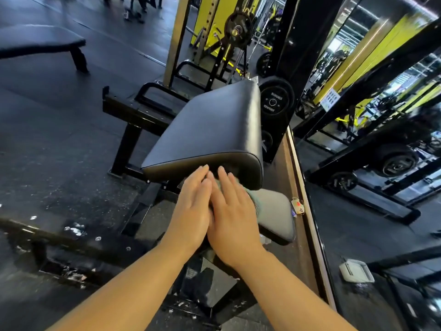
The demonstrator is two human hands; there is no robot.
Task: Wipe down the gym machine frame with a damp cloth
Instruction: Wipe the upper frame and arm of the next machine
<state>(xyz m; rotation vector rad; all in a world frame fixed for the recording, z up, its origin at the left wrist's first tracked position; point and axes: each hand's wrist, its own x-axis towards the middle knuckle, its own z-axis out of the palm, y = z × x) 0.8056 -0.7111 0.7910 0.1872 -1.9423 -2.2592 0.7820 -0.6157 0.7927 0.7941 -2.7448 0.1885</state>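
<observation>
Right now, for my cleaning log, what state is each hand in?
Left hand: open, fingers straight, laid flat beside the right.
Right hand: open, straight fingers pressing on the green cloth.

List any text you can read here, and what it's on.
"HAMMER STRENGTH", seen upside down: on the black weight plate.
White notice on the right: print too small to read.
Small tag beside the seat: blurred.
Upper weight plate on the rack: lettering blurred.

Both bare forearms reach forward and converge. The left hand (192,206) lies flat, fingers straight. The right hand (235,211) lies flat, touching those fingers' side.
</observation>
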